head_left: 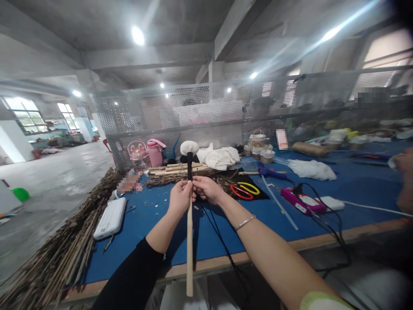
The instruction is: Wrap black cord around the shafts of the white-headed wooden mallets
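Observation:
A pale wooden stick [189, 241] with a round white cloth-like head [189, 148] stands nearly upright in front of me. Black wrapping [189, 168] covers its upper part, just under the head. My left hand [180, 196] is closed round the stick at the lower end of the wrapping. At the same spot, the fingers of my right hand [206, 189] are pinched together against the stick; any small thing between them is hidden. Scissors [243, 191] with red and yellow handles lie right of my right hand. Behind the stick are more pale sticks [177, 169] and white cloth [219, 156].
Dry twigs [71, 232] are heaped along the table's left side, beside a white power bank [110, 218]. At right lie a blue glue gun [271, 172], a purple device [303, 201] with cables, and a twine roll [310, 149]. Another person's hand [405, 163] shows at far right.

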The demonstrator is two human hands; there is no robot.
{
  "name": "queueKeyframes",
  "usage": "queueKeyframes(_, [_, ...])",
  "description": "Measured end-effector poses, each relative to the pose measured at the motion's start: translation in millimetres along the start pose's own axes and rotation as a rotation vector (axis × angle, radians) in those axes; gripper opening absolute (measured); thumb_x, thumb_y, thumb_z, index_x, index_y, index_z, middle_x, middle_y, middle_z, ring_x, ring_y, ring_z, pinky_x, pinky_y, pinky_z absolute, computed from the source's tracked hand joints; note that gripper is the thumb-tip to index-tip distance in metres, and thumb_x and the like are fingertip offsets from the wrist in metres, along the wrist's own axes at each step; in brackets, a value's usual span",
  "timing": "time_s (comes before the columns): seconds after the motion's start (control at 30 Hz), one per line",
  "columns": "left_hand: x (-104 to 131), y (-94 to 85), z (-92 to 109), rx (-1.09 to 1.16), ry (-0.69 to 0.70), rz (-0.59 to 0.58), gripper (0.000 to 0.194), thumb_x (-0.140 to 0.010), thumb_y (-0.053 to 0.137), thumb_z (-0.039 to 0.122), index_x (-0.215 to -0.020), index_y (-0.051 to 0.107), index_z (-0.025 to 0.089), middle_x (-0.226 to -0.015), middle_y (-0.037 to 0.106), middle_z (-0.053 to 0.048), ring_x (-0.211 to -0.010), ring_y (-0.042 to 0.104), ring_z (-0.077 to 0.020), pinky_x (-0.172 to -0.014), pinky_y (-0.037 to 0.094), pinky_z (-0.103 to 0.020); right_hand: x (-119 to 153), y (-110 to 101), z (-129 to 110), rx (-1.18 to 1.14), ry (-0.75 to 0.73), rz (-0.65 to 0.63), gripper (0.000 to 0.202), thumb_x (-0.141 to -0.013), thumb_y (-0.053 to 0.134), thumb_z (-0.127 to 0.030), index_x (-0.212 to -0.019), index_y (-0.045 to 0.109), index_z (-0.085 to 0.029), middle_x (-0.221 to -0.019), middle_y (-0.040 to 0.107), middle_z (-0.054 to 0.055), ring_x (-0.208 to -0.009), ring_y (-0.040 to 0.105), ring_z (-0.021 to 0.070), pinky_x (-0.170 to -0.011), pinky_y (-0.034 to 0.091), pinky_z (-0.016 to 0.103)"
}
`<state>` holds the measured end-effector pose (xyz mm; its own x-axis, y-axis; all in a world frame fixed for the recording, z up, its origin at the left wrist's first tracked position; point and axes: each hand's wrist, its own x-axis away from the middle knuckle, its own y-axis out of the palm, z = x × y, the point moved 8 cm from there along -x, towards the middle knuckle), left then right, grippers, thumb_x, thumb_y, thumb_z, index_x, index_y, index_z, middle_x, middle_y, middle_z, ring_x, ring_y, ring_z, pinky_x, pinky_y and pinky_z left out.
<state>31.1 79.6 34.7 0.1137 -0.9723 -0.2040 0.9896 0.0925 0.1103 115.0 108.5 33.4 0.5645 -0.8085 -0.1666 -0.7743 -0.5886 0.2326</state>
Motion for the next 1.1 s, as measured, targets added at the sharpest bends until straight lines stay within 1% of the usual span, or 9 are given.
queueKeyframes(0.1, [2, 6.5, 1, 0.086, -0.025, -0.053, 0.027, -0.073, 0.059, 0.038, -0.079, 0.054, 0.012, -0.067, 0.057, -0.001, -0.045, 0.048, -0.0049, -0.043, 0.043, -0.018, -2, -3, -3, 0.011, -0.056, 0.015, 0.027, -0.07, 0.065, -0.036, -0.081, 0.055, -0.014, -0.054, 0.048, -0.006, -0.034, 0.033, 0.002, -0.032, 0.019, 0.016])
queueKeyframes(0.2, [6, 9.9, 5, 0.14, -0.041, -0.068, 0.029, -0.07, 0.062, 0.04, -0.074, 0.053, 0.013, -0.062, 0.052, 0.002, -0.042, 0.04, -0.0028, -0.036, 0.033, -0.014, -2, -3, -8, 0.023, -0.108, 0.028, 0.028, -0.068, 0.066, -0.036, -0.078, 0.056, -0.012, -0.056, 0.052, -0.003, -0.044, 0.047, 0.0059, -0.039, 0.032, 0.017])
queueKeyframes(0.27, [8, 10.6, 7, 0.156, -0.058, -0.068, 0.029, -0.069, 0.062, 0.04, -0.071, 0.051, 0.013, -0.058, 0.048, 0.004, -0.04, 0.036, -0.0021, -0.034, 0.027, -0.013, -1, -3, -9, 0.044, -0.111, 0.04, 0.028, -0.069, 0.066, -0.037, -0.078, 0.056, -0.012, -0.055, 0.052, -0.004, -0.04, 0.043, 0.0042, -0.037, 0.028, 0.016])
queueKeyframes(0.37, [10, 12.6, 5, 0.158, -0.092, -0.082, 0.028, -0.071, 0.059, 0.04, -0.069, 0.049, 0.014, -0.054, 0.044, 0.005, -0.038, 0.033, -0.0016, -0.033, 0.024, -0.013, 1, -2, -8, 0.05, -0.091, 0.05, 0.028, -0.072, 0.063, -0.039, -0.08, 0.055, -0.013, -0.051, 0.05, -0.006, -0.031, 0.027, 0.0013, -0.031, 0.015, 0.017])
queueKeyframes(0.47, [13, 13.2, 3, 0.109, -0.095, -0.066, 0.029, -0.074, 0.055, 0.042, -0.069, 0.048, 0.014, -0.052, 0.045, 0.005, -0.035, 0.031, -0.0016, -0.032, 0.025, -0.014, 1, 1, -6, 0.022, -0.072, 0.04, 0.027, -0.073, 0.061, -0.04, -0.078, 0.052, -0.015, -0.047, 0.048, -0.006, -0.03, 0.025, 0.002, -0.03, 0.011, 0.017])
queueKeyframes(0.7, [15, -4.6, 7, -0.172, 0.05, 0.157, 0.032, -0.066, 0.067, 0.035, -0.084, 0.051, 0.015, -0.062, 0.057, 0.001, -0.042, 0.05, -0.0074, -0.034, 0.037, -0.016, 0, -5, -4, 0.047, -0.061, 0.142, 0.023, -0.071, 0.062, -0.034, -0.071, 0.052, -0.013, -0.041, 0.042, -0.007, -0.029, 0.026, 0.0028, -0.03, 0.013, 0.019])
queueKeyframes(0.8, [9, -4.3, 0, -0.072, 0.003, 0.118, 0.026, -0.07, 0.064, 0.032, -0.082, 0.052, 0.013, -0.062, 0.059, 0.0, -0.044, 0.053, -0.0076, -0.04, 0.043, -0.018, 0, -7, -2, 0.072, -0.049, 0.133, 0.022, -0.073, 0.062, -0.034, -0.073, 0.053, -0.014, -0.04, 0.038, -0.009, -0.029, 0.022, 0.0023, -0.03, 0.011, 0.018])
queueKeyframes(0.93, [4, 0.2, -4, 0.079, -0.014, 0.082, 0.021, -0.077, 0.058, 0.031, -0.083, 0.049, 0.013, -0.064, 0.06, -0.001, -0.042, 0.053, -0.0065, -0.042, 0.045, -0.019, -3, -6, 4, 0.032, -0.033, 0.058, 0.025, -0.072, 0.063, -0.037, -0.078, 0.053, -0.014, -0.051, 0.047, -0.006, -0.031, 0.028, 0.0018, -0.029, 0.013, 0.017])
queueKeyframes(1.1, [6, 8.5, -4, 0.154, -0.071, 0.004, 0.016, -0.08, 0.055, 0.027, -0.083, 0.049, 0.013, -0.069, 0.061, -0.003, -0.046, 0.055, -0.0064, -0.046, 0.046, -0.019, -5, -12, 6, 0.031, -0.052, 0.039, 0.027, -0.072, 0.064, -0.039, -0.077, 0.052, -0.014, -0.052, 0.045, -0.006, -0.032, 0.029, 0.0019, -0.029, 0.015, 0.016])
